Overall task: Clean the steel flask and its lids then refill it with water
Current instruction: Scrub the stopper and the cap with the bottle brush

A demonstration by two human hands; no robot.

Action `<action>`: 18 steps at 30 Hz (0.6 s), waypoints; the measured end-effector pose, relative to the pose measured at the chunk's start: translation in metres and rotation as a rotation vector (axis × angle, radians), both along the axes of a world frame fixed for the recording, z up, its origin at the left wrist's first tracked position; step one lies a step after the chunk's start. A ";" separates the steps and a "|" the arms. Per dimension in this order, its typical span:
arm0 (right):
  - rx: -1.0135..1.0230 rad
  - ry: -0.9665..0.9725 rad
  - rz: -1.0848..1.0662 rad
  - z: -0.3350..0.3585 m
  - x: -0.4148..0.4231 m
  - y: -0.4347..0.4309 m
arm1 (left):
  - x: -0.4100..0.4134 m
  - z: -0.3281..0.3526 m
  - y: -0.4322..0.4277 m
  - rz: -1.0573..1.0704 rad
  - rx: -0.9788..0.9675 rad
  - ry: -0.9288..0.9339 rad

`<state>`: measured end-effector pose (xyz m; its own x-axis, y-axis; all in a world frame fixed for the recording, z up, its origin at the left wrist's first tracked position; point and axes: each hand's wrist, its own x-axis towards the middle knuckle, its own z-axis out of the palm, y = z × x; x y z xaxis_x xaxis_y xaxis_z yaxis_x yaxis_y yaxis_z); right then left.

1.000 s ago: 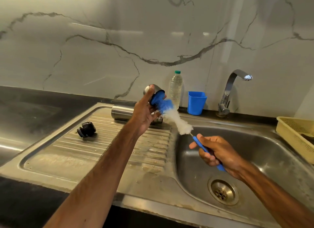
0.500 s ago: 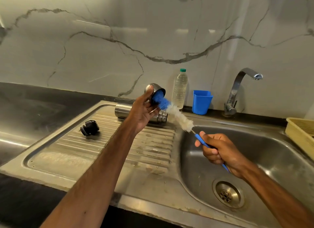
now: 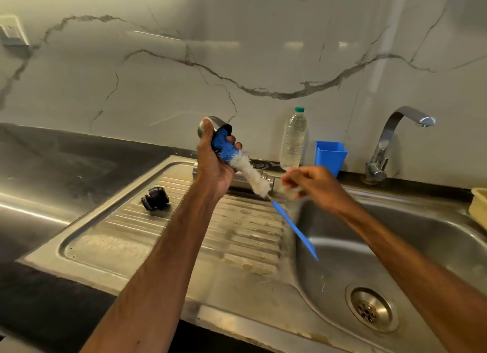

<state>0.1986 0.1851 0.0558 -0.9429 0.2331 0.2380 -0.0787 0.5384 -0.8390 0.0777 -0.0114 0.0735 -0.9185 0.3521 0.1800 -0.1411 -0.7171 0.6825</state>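
**Lid scrub in progress, brush just hanging out of the cap**

The left hand [image 3: 213, 165] is held up over the drainboard [image 3: 131, 234], fingers and thumb wrapped around the steel cup lid [image 3: 210, 123]. The bottle brush [image 3: 250, 173] is jammed into it, blue bristles inside the lid. The brush's long axis slants from the lid at upper left down to lower right, so the blue handle [image 3: 292, 226] ends over the near-left edge of the sink basin [image 3: 395, 247].

The right hand [image 3: 316, 186] isn't on the handle. It's blurred, just right of the white bristles and above the handle. The fingers look loosely bent and hold nothing that I can make out. It's clearly the closer hand, so my guess is it needs to drop down-left to grab the handle.

The flask [image 3: 238, 184] lies on its side at the back of the drainboard behind the left wrist, mouth toward the basin. The black inner lid [image 3: 155, 202] sits further left on the ridges. I reckon both are waiting their turn.
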 end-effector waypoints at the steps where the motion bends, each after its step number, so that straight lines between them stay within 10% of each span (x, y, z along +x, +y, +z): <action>1: 0.139 0.033 -0.017 0.006 -0.023 -0.002 | -0.005 0.001 -0.009 0.008 0.006 -0.002; 8: 0.877 -0.332 0.181 -0.004 -0.171 -0.065 | -0.021 0.008 -0.050 0.003 0.082 -0.019; 18: 0.510 -0.175 0.075 -0.006 -0.172 -0.034 | -0.020 0.007 -0.051 -0.035 0.086 0.000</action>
